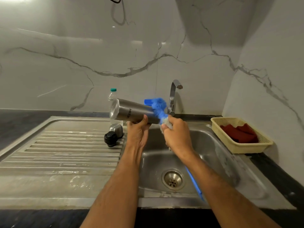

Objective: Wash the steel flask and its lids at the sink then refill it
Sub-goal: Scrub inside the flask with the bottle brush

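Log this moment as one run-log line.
left hand: holds steel flask tilted over sink | right hand: grips blue bottle brush at flask mouth | lids: on drainboard | tap: off

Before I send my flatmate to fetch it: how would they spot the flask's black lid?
On the ribbed steel draining board left of the sink basin, near the basin's edge. The black lid sits just before a shiny steel cap; it alone is dark.

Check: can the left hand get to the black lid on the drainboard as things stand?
Probably not yet: the left hand grips the steel flask. The path itself looks free; the black lid sits uncovered on the drainboard, just left of that hand.
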